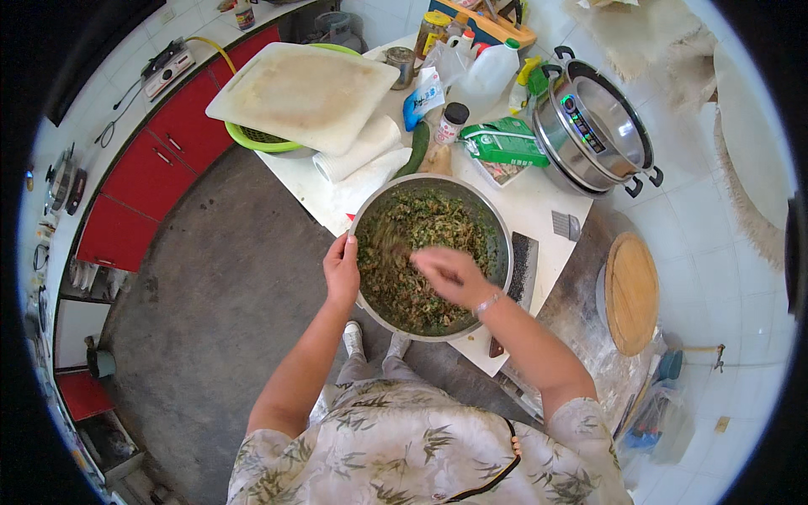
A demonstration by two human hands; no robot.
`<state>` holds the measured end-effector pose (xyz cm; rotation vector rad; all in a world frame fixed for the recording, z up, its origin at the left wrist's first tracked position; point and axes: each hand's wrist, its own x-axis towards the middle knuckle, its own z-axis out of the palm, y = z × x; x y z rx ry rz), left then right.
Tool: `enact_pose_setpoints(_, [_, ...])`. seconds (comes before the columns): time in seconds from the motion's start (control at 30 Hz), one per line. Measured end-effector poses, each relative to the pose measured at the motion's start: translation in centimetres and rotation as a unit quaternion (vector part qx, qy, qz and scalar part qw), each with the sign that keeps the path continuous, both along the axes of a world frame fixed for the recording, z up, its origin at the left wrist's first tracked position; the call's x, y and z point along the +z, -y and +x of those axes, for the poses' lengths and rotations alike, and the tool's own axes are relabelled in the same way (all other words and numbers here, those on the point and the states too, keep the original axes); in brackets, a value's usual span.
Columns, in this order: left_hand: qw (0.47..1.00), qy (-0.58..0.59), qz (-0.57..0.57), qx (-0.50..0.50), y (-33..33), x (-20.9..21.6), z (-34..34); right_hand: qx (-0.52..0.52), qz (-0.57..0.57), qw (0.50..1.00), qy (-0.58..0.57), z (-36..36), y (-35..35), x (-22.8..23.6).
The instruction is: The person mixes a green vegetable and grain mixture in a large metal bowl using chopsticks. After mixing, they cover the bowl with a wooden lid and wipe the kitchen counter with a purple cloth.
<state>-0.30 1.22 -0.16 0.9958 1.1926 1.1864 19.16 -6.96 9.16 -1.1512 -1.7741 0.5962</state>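
A wide steel mixing bowl (506,273) sits at the front of the white table, full of a chopped green and brown filling (421,307). My left hand (341,273) grips its left rim, thumb on the edge. Over the filling, my right hand (454,276) is closed and smeared by motion. A faint blurred brown streak runs from its fingers into the filling, and I cannot make out what it is. Partly hidden by the bowl and my right arm, a cleaver (523,263) lies just to the right, its brown handle near the table's front edge.
Behind the bowl are a cucumber (416,150), a paper towel roll (358,151), a shaker jar (453,123) and a green packet (507,141). A white cutting board (303,93) rests on a green basket (261,141). A steel pot (581,126) stands right; a round wooden board (632,295) is nearer.
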Motion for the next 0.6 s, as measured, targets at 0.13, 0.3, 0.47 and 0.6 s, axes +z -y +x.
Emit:
enact_pose_setpoints(0.13, [1.000, 0.009, -0.004, -0.007, -0.2, -0.3, 0.0, -0.136, -0.060, 0.989, -0.020, 5.6, -1.5, 1.0])
enact_pose_setpoints(0.3, [1.000, 0.015, -0.025, 0.007, 0.1, -0.3, 0.5, -0.235, -0.343, 0.909, -0.029, 7.3, 6.4, 5.8])
enact_pose_setpoints(0.47, [0.999, 0.019, -0.028, 0.010, 0.3, 0.0, 0.3, -0.027, -0.230, 0.968, 0.094, -1.1, 10.9, 7.0])
enact_pose_setpoints(0.6, [0.999, 0.047, -0.022, -0.010, 0.1, 0.4, 0.6, -0.017, -0.070, 0.997, 0.031, -4.1, 6.1, 2.0])
